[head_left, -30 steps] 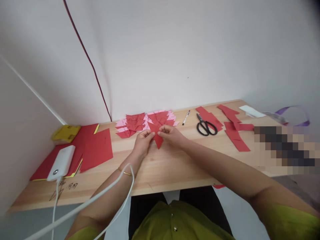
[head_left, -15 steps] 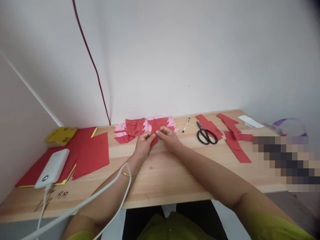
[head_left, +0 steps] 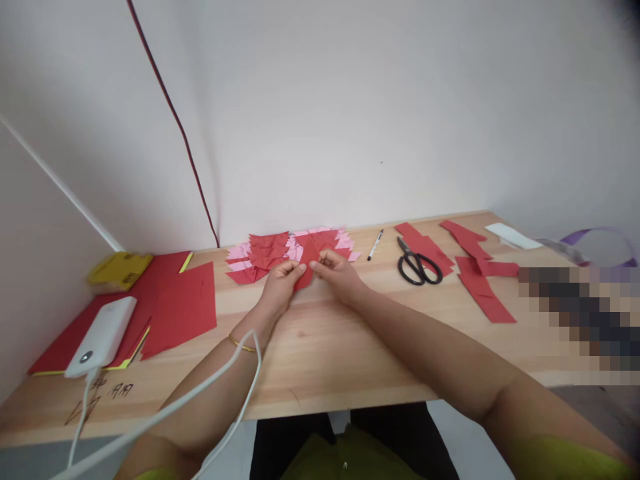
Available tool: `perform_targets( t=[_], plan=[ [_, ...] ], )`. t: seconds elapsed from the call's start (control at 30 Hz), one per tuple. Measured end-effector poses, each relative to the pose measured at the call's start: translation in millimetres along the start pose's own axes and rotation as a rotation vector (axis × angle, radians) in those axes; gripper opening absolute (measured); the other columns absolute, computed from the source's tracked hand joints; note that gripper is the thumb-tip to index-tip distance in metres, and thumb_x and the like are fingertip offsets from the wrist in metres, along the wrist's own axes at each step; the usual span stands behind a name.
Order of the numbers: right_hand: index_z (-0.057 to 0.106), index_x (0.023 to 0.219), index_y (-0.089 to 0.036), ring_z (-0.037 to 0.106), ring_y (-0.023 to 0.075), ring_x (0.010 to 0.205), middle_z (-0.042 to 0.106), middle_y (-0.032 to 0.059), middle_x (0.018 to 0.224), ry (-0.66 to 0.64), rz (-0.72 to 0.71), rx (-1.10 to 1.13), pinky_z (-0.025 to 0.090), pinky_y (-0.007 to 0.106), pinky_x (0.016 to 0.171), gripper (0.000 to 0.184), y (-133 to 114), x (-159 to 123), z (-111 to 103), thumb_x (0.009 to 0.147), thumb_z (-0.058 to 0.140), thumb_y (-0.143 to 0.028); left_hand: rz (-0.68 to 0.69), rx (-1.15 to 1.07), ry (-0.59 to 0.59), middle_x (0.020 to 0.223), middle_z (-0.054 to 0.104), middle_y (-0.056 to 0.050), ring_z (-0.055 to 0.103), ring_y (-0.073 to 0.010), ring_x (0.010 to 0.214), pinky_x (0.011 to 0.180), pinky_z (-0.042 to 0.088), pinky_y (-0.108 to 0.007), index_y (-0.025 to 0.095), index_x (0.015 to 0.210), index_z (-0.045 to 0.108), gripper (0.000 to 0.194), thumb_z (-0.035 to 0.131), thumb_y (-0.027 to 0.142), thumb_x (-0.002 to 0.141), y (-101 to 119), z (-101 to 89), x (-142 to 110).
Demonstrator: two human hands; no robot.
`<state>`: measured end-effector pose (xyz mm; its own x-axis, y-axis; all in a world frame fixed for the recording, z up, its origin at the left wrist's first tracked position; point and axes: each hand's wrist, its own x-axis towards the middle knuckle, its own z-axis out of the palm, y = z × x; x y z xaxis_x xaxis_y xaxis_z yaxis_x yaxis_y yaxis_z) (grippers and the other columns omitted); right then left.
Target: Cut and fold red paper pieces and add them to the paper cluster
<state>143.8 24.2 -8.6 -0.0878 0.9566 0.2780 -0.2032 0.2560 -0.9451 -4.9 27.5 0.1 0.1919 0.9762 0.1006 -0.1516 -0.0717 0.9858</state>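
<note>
Between my two hands is a small piece of red paper [head_left: 303, 278], held above the table. My left hand [head_left: 281, 283] pinches its left side between thumb and fingers. On the other side my right hand [head_left: 339, 275] pinches it the same way, the two thumbs close together. Just behind the hands lie folded red paper pieces [head_left: 269, 251] and folded pink paper pieces [head_left: 239, 253], heaped in rows near the wall. My fingers partly cover the held paper, so its exact folds cannot be made out.
Black-handled scissors [head_left: 419, 267] and a marker pen [head_left: 375, 245] lie to the right, beside red paper strips [head_left: 484, 293]. At left are red sheets [head_left: 185, 307], a yellow packet [head_left: 121, 270] and a white power bank [head_left: 103, 337]. Its white cable [head_left: 165, 415] crosses over my left forearm.
My hands have drawn slightly apart at the thumbs, and the red paper between them has tilted. The camera view has shifted a little.
</note>
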Motion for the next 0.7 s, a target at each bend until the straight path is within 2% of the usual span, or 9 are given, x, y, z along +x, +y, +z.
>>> perform_targets(
  t=[0.23, 0.43, 0.7],
  plan=[
    [0.051, 0.075, -0.020, 0.051, 0.0104, 0.057, 0.054, -0.0058, 0.058, -0.017, 0.110, 0.073, 0.038, 0.025, 0.060, 0.030, -1, -2, 1, 0.071, 0.068, -0.045, 0.009, 0.051, -0.062, 0.065, 0.061, 0.001, 0.054, -0.0116, 0.065, 0.069, 0.042, -0.024, 0.014, 0.070, 0.065, 0.022, 0.066, 0.036, 0.074, 1, -7.6, 3],
    [0.054, 0.073, -0.019, 0.049, 0.0089, 0.056, 0.054, -0.0062, 0.058, -0.033, 0.092, 0.066, 0.038, 0.023, 0.057, 0.030, 4, -1, 0, 0.069, 0.071, -0.043, -0.011, 0.060, -0.058, 0.069, 0.065, -0.001, 0.058, -0.0123, 0.068, 0.071, 0.045, -0.024, 0.013, 0.071, 0.067, 0.022, 0.070, 0.035, 0.071, -1, -8.9, 4],
    [0.056, 0.082, -0.021, 0.059, 0.0117, 0.065, 0.064, -0.0018, 0.072, 0.106, 0.205, 0.336, 0.047, 0.028, 0.067, 0.037, -6, -3, 2, 0.060, 0.077, -0.042, -0.206, -0.378, -0.048, 0.072, 0.069, -0.003, 0.066, -0.0161, 0.065, 0.074, 0.053, -0.037, 0.017, 0.081, 0.061, 0.030, 0.078, 0.033, 0.063, 11, -1.6, 0]
  ],
)
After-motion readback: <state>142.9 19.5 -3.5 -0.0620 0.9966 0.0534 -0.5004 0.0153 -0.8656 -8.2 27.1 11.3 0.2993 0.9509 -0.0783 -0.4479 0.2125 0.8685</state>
